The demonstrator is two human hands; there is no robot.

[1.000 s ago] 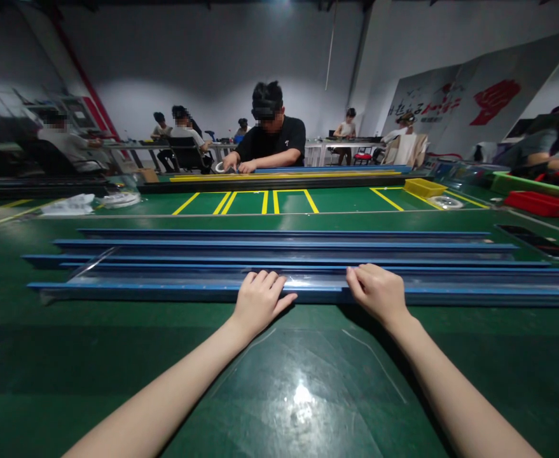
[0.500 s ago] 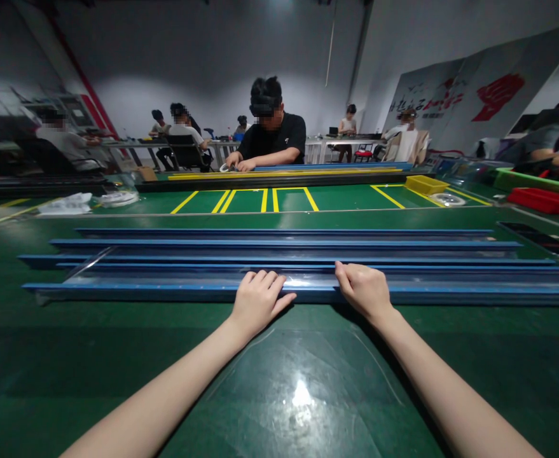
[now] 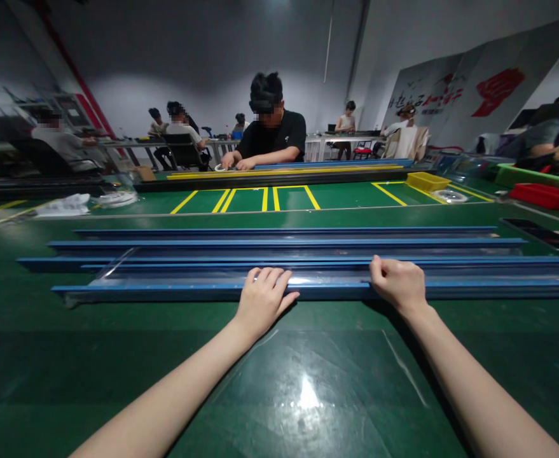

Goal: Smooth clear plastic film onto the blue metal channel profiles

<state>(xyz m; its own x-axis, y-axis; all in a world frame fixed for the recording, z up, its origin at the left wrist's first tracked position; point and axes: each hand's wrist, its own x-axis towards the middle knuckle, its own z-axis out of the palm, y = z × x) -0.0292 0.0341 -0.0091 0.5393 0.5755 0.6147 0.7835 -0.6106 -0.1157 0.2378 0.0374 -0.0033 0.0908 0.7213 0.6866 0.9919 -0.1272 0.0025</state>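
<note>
A long blue channel-shaped strip (image 3: 165, 292), lined with clear film, lies crosswise in front of me. My left hand (image 3: 264, 299) rests over its near edge, fingers reaching inside and thumb stretched out to the right. Farther right, my right hand (image 3: 400, 284) is closed in a fist at the same strip's near edge; its fingertips are hidden. A shiny fold of clear film (image 3: 117, 264) crosses the strip near its left end. Behind it, several more blue strips (image 3: 212, 244) lie roughly parallel.
Clear film sheet (image 3: 303, 394) lies on the green table (image 3: 26, 362) before me. A phone (image 3: 544, 235), a red tray (image 3: 546, 196) and a yellow tray (image 3: 427, 182) are at right. Across the table a person (image 3: 274, 137) works beside black and yellow strips (image 3: 283, 172).
My right hand has moved right, and the front blue strip has slid right with it, film fold included. My left hand has stayed almost in place while the strip passed under it.
</note>
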